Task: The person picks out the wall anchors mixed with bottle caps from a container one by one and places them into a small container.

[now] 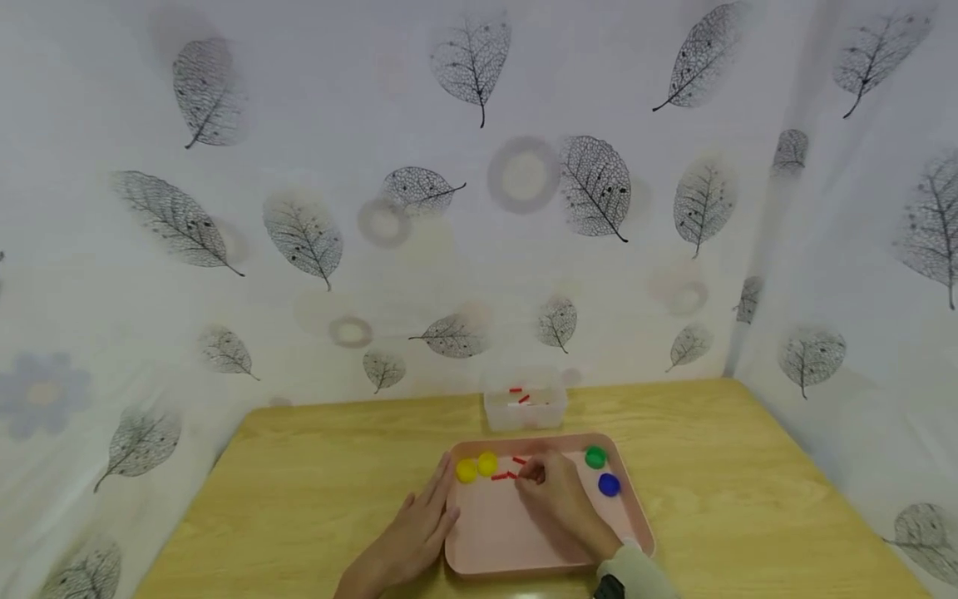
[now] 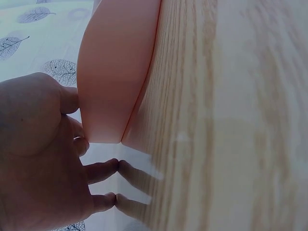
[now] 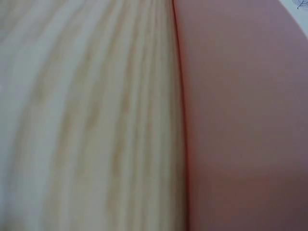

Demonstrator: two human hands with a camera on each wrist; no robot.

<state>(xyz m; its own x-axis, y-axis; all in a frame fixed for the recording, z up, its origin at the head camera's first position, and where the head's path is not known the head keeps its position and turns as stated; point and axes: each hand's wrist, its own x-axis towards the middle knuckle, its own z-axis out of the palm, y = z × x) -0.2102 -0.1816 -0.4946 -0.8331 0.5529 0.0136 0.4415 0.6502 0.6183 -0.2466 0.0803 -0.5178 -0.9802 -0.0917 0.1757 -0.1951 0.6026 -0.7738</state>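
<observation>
My left hand (image 1: 413, 532) lies against the left side of the pink tray (image 1: 524, 571), fingers extended along its rim. In the left wrist view, thumb and fingers touch the tray's outer wall (image 2: 113, 72). Over the tray, my right hand (image 1: 557, 495) has its thumb and forefinger pinched at the end of a small red stick (image 1: 512, 475); the fingertips partly hide it. Other red sticks (image 1: 499, 477) lie beside it. Two yellow round caps (image 1: 466, 471) sit at the tray's upper left. A green cap (image 1: 595, 457) and a blue cap (image 1: 609, 485) are at the right.
A clear plastic box (image 1: 525, 413) with several red sticks stands behind the tray. The wooden table (image 1: 322, 474) meets a leaf-patterned cloth (image 1: 449, 266) at the back and sides. The right wrist view shows only tabletop and the tray's side (image 3: 245, 110).
</observation>
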